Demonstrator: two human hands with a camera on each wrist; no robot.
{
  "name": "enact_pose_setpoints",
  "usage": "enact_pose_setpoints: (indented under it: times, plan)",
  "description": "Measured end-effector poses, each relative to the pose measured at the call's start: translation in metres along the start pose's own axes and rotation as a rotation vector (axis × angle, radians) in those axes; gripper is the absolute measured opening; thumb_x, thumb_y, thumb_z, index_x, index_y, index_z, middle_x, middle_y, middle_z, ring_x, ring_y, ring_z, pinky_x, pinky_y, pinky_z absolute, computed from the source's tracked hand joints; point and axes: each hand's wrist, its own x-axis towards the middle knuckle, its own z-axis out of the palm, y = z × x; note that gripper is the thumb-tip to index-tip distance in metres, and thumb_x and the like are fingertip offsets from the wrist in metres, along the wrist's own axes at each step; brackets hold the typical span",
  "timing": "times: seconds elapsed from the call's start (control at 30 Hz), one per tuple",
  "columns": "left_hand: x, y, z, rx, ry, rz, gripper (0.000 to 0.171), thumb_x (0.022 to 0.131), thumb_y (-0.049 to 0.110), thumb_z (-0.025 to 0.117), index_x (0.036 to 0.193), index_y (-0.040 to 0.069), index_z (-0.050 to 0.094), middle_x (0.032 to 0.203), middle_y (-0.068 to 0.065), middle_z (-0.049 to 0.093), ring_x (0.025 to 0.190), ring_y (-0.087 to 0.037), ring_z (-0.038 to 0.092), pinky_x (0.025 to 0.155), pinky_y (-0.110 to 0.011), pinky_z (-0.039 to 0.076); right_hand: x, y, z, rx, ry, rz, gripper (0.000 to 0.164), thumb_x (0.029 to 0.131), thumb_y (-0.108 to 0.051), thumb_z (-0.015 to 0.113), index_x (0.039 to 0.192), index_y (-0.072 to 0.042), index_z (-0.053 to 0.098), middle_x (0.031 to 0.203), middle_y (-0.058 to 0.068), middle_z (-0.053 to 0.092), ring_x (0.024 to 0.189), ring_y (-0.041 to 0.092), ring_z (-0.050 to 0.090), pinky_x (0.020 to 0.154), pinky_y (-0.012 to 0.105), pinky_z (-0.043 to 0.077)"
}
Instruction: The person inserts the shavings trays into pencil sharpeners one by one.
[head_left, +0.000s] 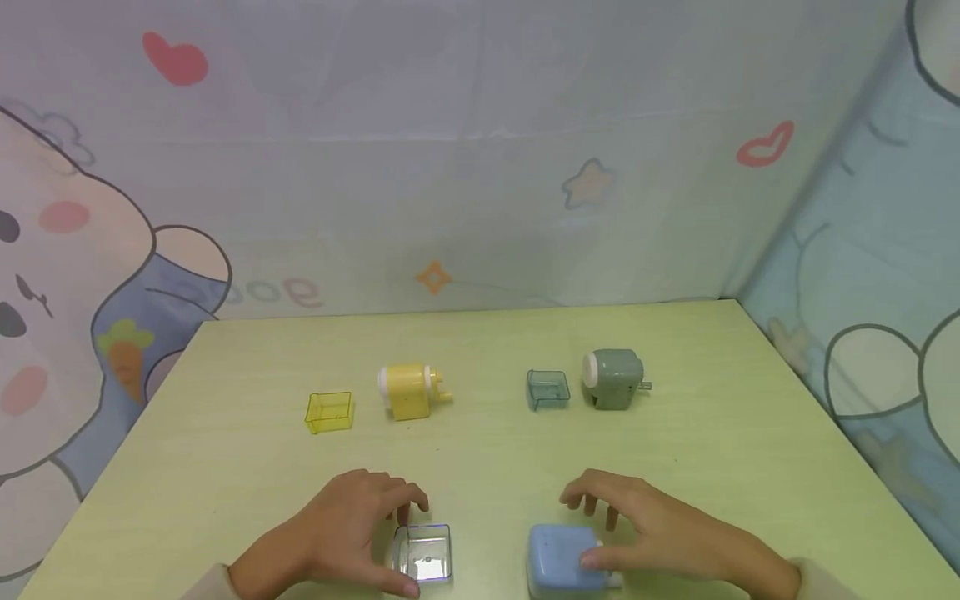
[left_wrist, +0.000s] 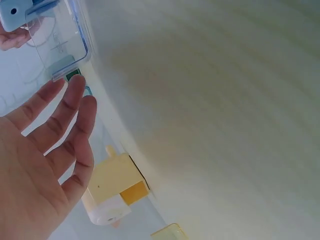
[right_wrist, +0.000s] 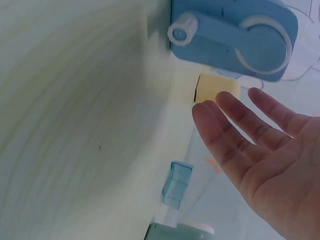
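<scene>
Close to the near edge of the table lies a small clear plastic drawer (head_left: 425, 554). Around its left side curves my left hand (head_left: 341, 529), fingers loosely bent and spread, with the thumb by its near side. To the right stands a blue hand-crank pencil sharpener (head_left: 557, 553), its crank showing in the right wrist view. My right hand (head_left: 648, 527) is at its right side, fingers relaxed beyond it and the thumb overlapping its top right corner in the head view. Neither hand is curled tight round anything.
Farther back on the left are a yellow pencil sharpener (head_left: 409, 392) and a see-through yellow drawer (head_left: 330, 412). Back right, a green pencil sharpener (head_left: 617, 380) stands beside its see-through green drawer (head_left: 549, 389). A printed cloth (head_left: 480, 167) hangs behind the table.
</scene>
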Motion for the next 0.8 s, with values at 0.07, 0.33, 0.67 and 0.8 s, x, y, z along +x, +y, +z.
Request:
enact_pose_setpoints:
  times: [0.07, 0.33, 0.67, 0.8]
  plan:
    - [-0.001, 0.001, 0.0, 0.037, -0.011, 0.016, 0.067, 0.071, 0.082, 0.064, 0.113, 0.03, 0.062, 0.088, 0.024, 0.054, 0.08, 0.002, 0.049, 0.073, -0.027, 0.041, -0.001, -0.002, 0.003, -0.049, -0.007, 0.012, 0.051, 0.09, -0.041, 0.075, 0.129, -0.015, 0.055, 0.118, -0.003, 0.061, 0.099, 0.011, 0.057, 0.076, 0.03, 0.052]
    - [-0.002, 0.004, 0.0, 0.103, 0.0, 0.063, 0.066, 0.068, 0.083, 0.065, 0.105, 0.029, 0.063, 0.085, 0.024, 0.051, 0.077, 0.003, 0.045, 0.069, -0.023, 0.037, -0.003, -0.006, 0.01, -0.142, 0.003, 0.018, 0.063, 0.081, -0.053, 0.079, 0.128, -0.018, 0.054, 0.114, -0.013, 0.058, 0.095, 0.004, 0.055, 0.073, 0.028, 0.052]
    - [-0.002, 0.002, 0.004, 0.13, -0.007, 0.091, 0.061, 0.07, 0.08, 0.065, 0.1, 0.027, 0.064, 0.09, 0.023, 0.058, 0.079, 0.004, 0.05, 0.068, -0.021, 0.036, -0.002, -0.005, 0.011, -0.019, -0.06, -0.013, 0.053, 0.085, -0.042, 0.079, 0.126, -0.02, 0.054, 0.114, -0.012, 0.058, 0.096, 0.006, 0.057, 0.077, 0.028, 0.053]
    - [-0.003, 0.0, 0.005, 0.122, -0.01, 0.091, 0.056, 0.073, 0.077, 0.065, 0.099, 0.027, 0.064, 0.091, 0.023, 0.058, 0.079, 0.004, 0.049, 0.068, -0.02, 0.036, -0.003, -0.005, 0.012, -0.009, -0.063, -0.055, 0.047, 0.087, -0.039, 0.078, 0.123, -0.022, 0.053, 0.112, -0.012, 0.059, 0.095, 0.005, 0.058, 0.077, 0.027, 0.052]
